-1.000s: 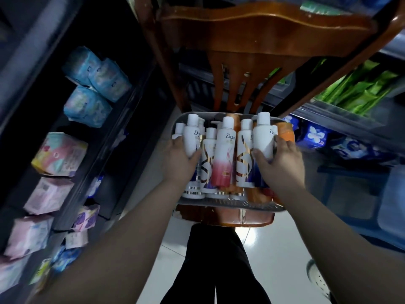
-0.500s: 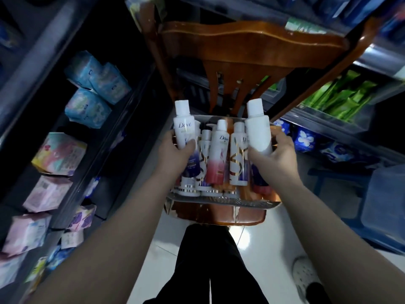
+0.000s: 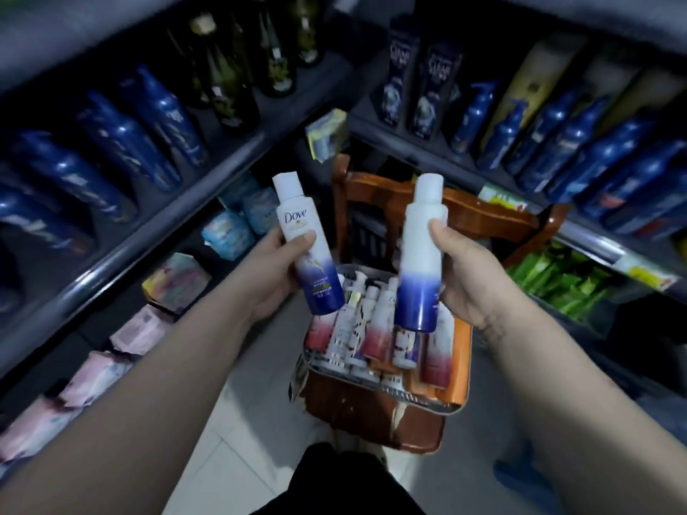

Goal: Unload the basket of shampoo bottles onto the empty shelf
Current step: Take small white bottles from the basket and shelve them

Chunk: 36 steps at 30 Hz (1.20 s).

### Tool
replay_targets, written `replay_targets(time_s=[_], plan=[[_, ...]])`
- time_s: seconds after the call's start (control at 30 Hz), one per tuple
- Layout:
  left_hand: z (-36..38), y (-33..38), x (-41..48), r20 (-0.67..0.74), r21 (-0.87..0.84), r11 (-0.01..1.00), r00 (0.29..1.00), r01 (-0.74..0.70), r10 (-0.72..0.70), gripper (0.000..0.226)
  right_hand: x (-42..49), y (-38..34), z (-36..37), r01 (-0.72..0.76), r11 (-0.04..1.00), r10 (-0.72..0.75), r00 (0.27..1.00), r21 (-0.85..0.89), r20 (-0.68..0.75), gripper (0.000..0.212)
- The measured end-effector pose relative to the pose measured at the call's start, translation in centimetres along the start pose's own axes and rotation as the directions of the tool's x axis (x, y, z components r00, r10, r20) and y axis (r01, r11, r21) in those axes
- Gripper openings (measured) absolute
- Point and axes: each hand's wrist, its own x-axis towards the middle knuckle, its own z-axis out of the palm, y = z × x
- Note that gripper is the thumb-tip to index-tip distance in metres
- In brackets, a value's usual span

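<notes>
**Two bottles in hand above a crowded basket**

Our left hand point(image 3: 269, 271) is wrapped round the waist of the Dove bottle point(image 3: 316, 276), thumb laid across its front. Our right hand point(image 3: 468, 276) grips the second bottle point(image 3: 418, 269) the same way, thumb on the white upper body. Both bottles hang in the air over the basket point(image 3: 375, 387), which sits on the chair seat point(image 3: 371, 421), its near rim towards the seat's front edge. The remaining bottles point(image 3: 375, 328) stand packed inside, caps up.

We judge these to be stiff, glossy plastic: light enough for one hand each, unlikely to crush, but smooth enough to slip. A mid-body hold, as we have now, suits them better than the narrow cap.

Each long axis runs cap to base. The Dove bottle leans, cap up and to the left, base towards the basket, label facing us. The second bottle is nearly upright, showing a plain side.

The shelves in view look stocked; we cannot pick out the empty one.
</notes>
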Motion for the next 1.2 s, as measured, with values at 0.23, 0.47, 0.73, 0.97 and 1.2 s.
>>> replay_targets(time_s=[0.23,0.47,0.73,0.97,1.2], plan=[[-3.8,3.5,-7.2,-0.201,0.037,0.979,0.959,-0.198,0.202,0.014,-1.1,-3.2,7.6,0.175,0.955,-0.098,0.948,-0.239,0.303,0.046],[-9.8,5.2,-17.3,-0.454,0.075,0.946,0.834,-0.315,0.314,0.027,-2.9,-1.9,18.1,0.482,0.746,-0.251,0.842,-0.458,0.477,0.043],[-19.4,6.6,-31.3,-0.654,0.175,0.885,0.621,-0.432,0.432,0.021,-9.3,1.5,31.8,0.657,0.657,-0.218,0.635,-0.370,0.741,0.051],[-29.5,6.7,-46.5,-0.790,0.288,0.857,0.400,-0.427,0.465,0.019,-16.8,7.6,45.5,0.735,0.634,-0.213,0.463,-0.239,0.860,0.036],[-39.5,5.6,-61.5,-0.862,0.435,0.845,0.126,-0.311,0.491,0.024,-24.9,14.7,58.3,0.810,0.578,-0.206,0.262,-0.099,0.943,0.026]])
